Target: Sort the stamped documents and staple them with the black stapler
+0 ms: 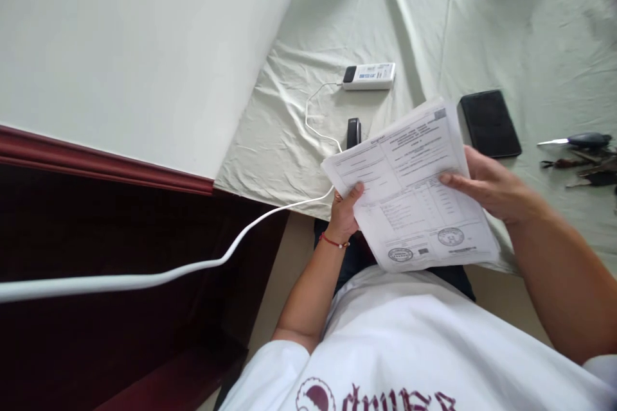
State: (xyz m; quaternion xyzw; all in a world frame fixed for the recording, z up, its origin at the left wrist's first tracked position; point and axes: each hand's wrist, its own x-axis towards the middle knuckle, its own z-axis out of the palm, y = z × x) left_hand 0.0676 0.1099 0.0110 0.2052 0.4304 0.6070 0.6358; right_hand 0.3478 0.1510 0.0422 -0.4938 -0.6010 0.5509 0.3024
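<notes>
Papers: sheaf of white printed sheets [400,205], black text, table lines, two oval dark stamps near the lower edge; held tilted over the table's near edge, in front of the torso, print facing up
Left hand: bare left hand [344,213] clamped on the papers' left edge; thumb on the printed face, fingers mostly hidden behind; red bead bracelet [334,242] on the wrist
Right hand: bare right hand [499,185] gripping the right edge; thumb flat on the print, other fingers mostly out of sight behind; hands apart, the sheaf between them
Power bank: white rectangular block with black end panel [370,76]; lies beyond the papers, thin white cable [306,117] plugged into its left end
Foreground cord: thick-looking white cord [193,264] running to the left frame edge; link to the thin one hidden, cannot tell
Small black item: glossy black oblong object [353,131] just past the papers' top edge, lower end covered
Right side: flat black rectangular object [490,123] near the right hand; dark-handled screwdriver [576,140] farther right; bunch of metal keys [595,167] just beside it
Table: pale green wrinkled cloth [434,19]
</notes>
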